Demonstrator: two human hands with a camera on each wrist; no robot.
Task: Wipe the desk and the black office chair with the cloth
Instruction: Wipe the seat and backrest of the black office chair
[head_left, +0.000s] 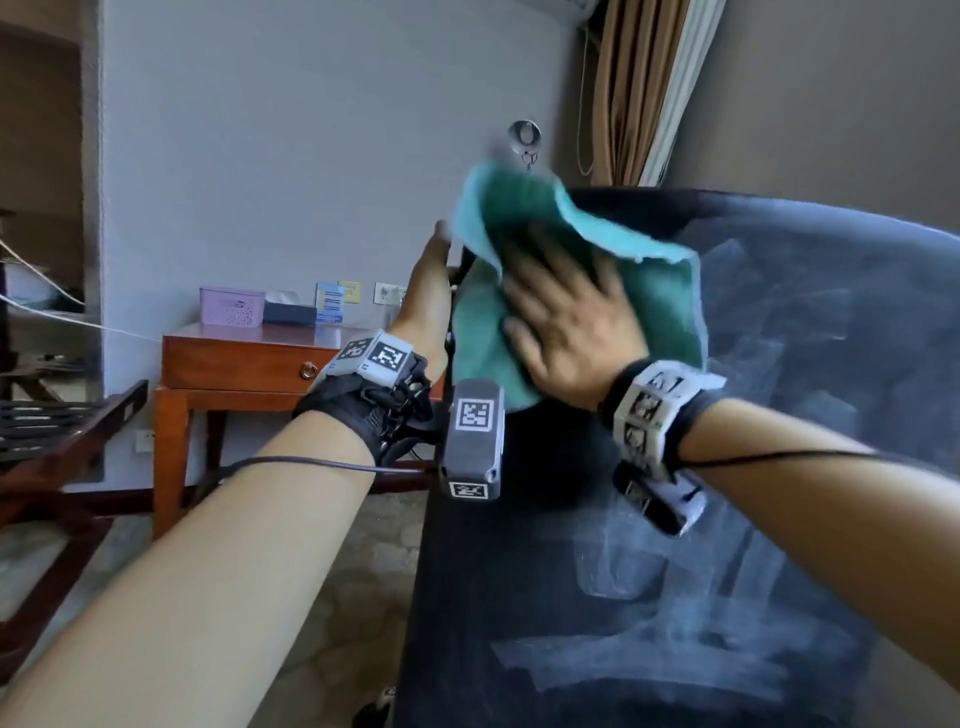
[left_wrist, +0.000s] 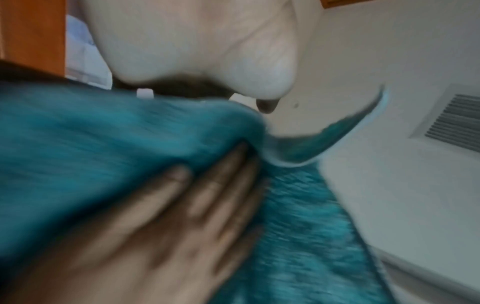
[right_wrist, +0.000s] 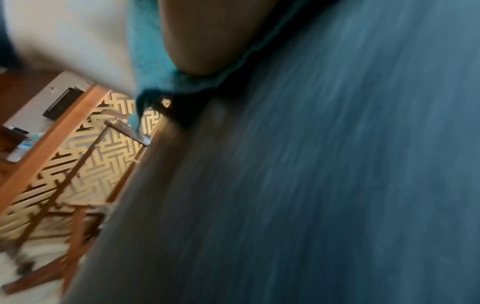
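Right hand (head_left: 566, 322) flat, fingers straight, pressing teal cloth (head_left: 519, 218) on chair back (head_left: 779, 364) near its top left corner. Left hand (head_left: 428, 291) at chair's left edge, grip can't be made out. Desk (head_left: 244, 358) behind, well apart.

The cloth (head_left: 485, 322) is teal with a paler edge, and the chair (head_left: 779, 322) is black mesh streaked with pale grey smears. The desk (head_left: 244, 358) is reddish-brown wood, bearing a lilac box (head_left: 232, 306) dotted with small holes and a black box (head_left: 289, 313), before a pale grey wall (head_left: 311, 130). The curtain (head_left: 626, 88) is tan, the wrist bands (head_left: 376, 358) are grey with black-and-white square codes, and the floor (right_wrist: 103, 164) shows a cream and dark key-maze pattern.
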